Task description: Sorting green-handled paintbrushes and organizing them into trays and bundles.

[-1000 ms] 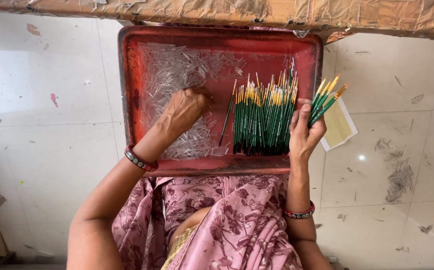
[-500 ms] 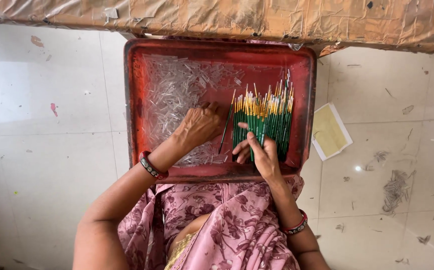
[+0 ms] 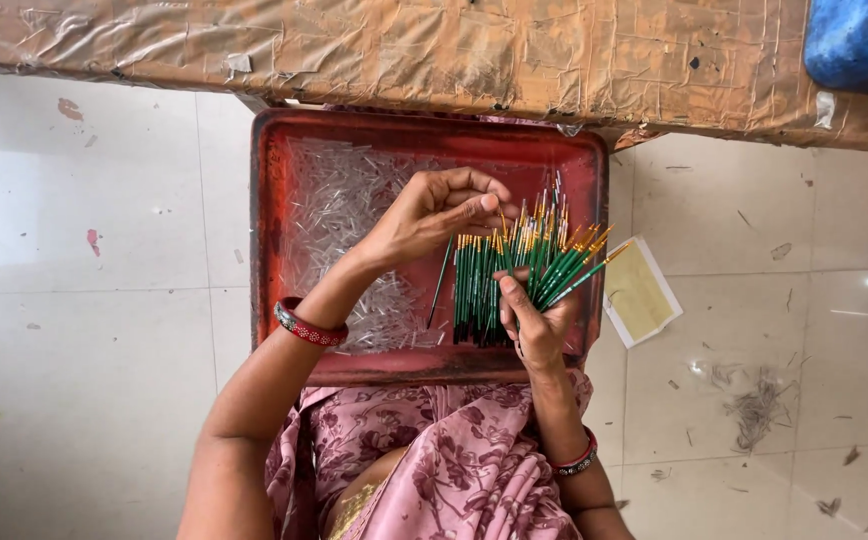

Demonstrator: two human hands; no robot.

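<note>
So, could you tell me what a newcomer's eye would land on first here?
The red tray on the person's lap, with clear little tubes heaped in its left half. The right hand grips a fan of green-handled brushes over its right half, while the left hand pinches something just above them.

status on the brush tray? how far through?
Done: cannot tell; no finished pile is visible apart. In hand: the right hand holds a fanned bundle of thin green-handled brushes; the left hand pinches something small above them. Left: rows of green brushes and clear plastic tubes lie in the red tray.
</note>
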